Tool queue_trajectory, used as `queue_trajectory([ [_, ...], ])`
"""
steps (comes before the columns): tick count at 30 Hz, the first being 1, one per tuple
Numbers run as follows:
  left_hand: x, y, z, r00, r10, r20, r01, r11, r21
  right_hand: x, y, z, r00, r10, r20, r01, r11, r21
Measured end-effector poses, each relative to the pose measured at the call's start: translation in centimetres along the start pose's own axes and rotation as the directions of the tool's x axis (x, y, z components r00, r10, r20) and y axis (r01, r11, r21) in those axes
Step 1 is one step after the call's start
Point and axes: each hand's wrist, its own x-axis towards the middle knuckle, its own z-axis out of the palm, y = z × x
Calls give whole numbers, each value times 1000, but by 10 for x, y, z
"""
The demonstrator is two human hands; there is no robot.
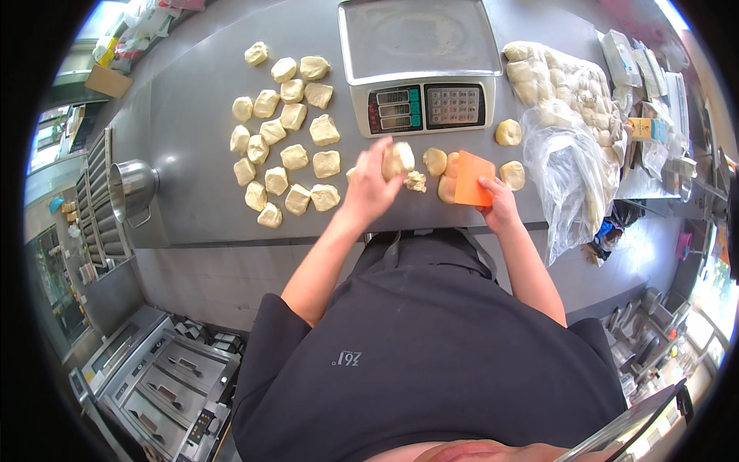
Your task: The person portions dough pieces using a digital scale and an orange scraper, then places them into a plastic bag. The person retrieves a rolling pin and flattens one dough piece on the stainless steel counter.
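A pale dough piece [399, 160] is between the thumb and fingers of my left hand [369, 187], raised over the steel worktable and slightly blurred. In my right hand [499, 203] is an orange dough scraper [474, 179], its blade partly covering a larger dough lump [448, 186]. A crumbly dough scrap [415, 182] lies between the two hands, with a rounded dough piece [434, 161] just beyond it. Part of another piece shows behind my left hand. Right of the scraper lie two more pieces, a far one [508, 132] and a near one [512, 175].
A digital scale [427, 107] with a steel pan [421, 40] stands beyond my hands. Several cut dough pieces [293, 116] spread across the left. Clear plastic [568, 167] and bagged dough balls [554, 75] lie right. A steel pot [135, 185] is at the left edge.
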Motion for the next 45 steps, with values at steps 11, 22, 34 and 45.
queue_trajectory([
  [11,216,-17,6,900,370,-228,-210,829,519,-13,-10,22,999,-22,40,23,1000,-20],
  [22,-12,-30,17,1000,-8,-22,7,999,-52,-20,-11,11,999,4,-35,-4,1000,-4],
  [34,80,-19,-21,966,135,-222,-133,991,21,0,-78,99,921,-295,253,345,921,-181],
  [45,221,-10,-7,975,219,50,-223,921,320,2,-117,182,837,-473,274,529,828,-185],
])
